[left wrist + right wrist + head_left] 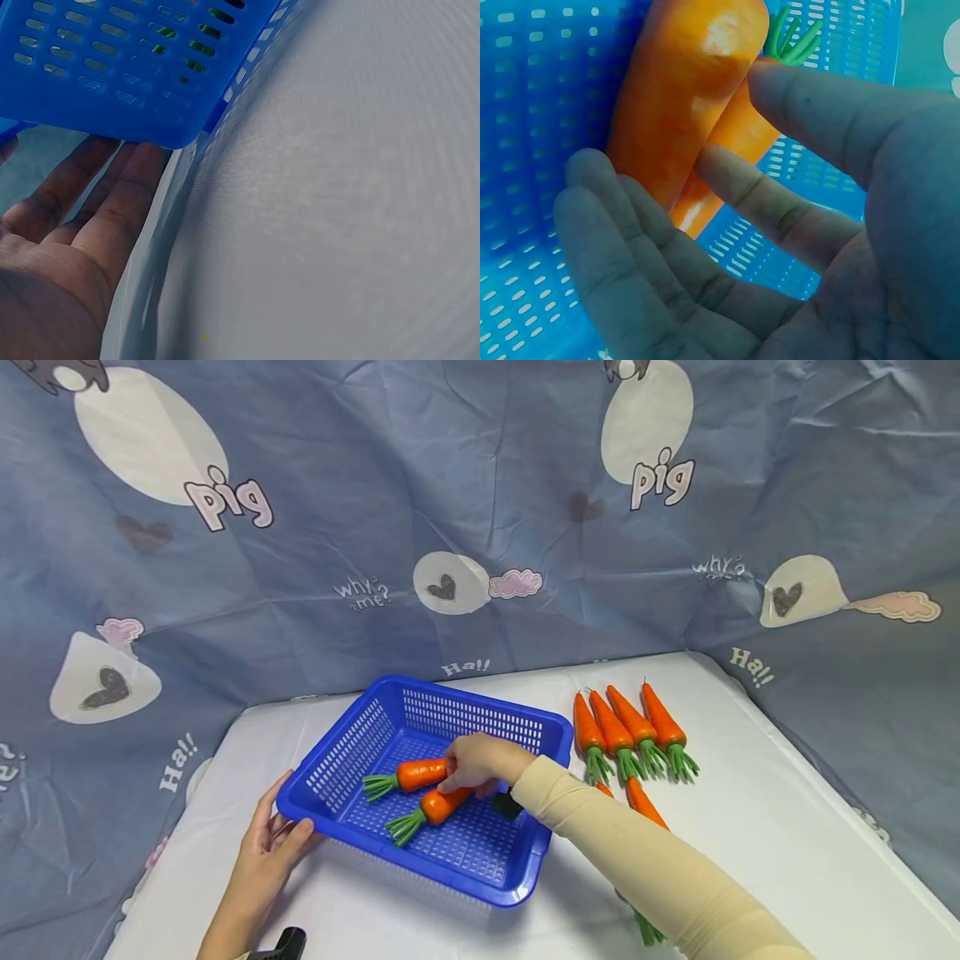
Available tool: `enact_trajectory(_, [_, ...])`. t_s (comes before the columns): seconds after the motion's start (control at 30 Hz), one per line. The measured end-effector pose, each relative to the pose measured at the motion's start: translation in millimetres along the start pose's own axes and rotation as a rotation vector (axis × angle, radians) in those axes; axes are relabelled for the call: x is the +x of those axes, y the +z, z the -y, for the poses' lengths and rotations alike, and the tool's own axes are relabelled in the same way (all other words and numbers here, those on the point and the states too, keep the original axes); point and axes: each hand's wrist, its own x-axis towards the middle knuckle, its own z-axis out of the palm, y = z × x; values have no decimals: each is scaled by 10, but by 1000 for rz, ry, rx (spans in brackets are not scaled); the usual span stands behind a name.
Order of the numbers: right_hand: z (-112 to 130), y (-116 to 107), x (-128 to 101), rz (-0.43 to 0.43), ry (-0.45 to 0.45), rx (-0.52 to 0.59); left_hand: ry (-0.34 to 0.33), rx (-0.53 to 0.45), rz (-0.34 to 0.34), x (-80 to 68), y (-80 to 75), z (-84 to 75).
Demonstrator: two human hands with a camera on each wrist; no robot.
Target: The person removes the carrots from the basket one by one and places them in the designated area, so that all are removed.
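Observation:
A blue plastic basket (465, 887) with slotted walls stands on the white table. Two orange carrots lie side by side in it: the near carrot (437, 807) and the far carrot (420, 773), green tops to the left. My right hand (480, 762) reaches down into the basket, its thumb and fingers around the near carrot; in the right wrist view the thumb and index fingertips touch a carrot (682, 90). At the basket's left corner, my left hand (264, 852) grips the rim, thumb in front. The left wrist view shows its fingers (112, 202) under the basket's corner.
Several carrots (630, 727) lie in a row right of the basket, tops toward me. More carrots (645, 802) lie nearer, partly hidden by my right sleeve (637, 860). A blue-grey printed cloth (465, 485) hangs behind the table (780, 827).

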Motion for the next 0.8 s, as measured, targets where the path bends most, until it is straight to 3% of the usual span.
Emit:
enact_trajectory(0.3, [-44, 65, 27, -29, 93, -56, -7, 8, 4, -9, 1, -7])
enact_trajectory(0.6, [-179, 94, 15, 67, 155, 175, 4, -7, 13, 7, 0, -4])
enact_trajectory(0.8, [-193, 100, 8, 119, 166, 229, -9, 15, 2, 5, -2, 5])
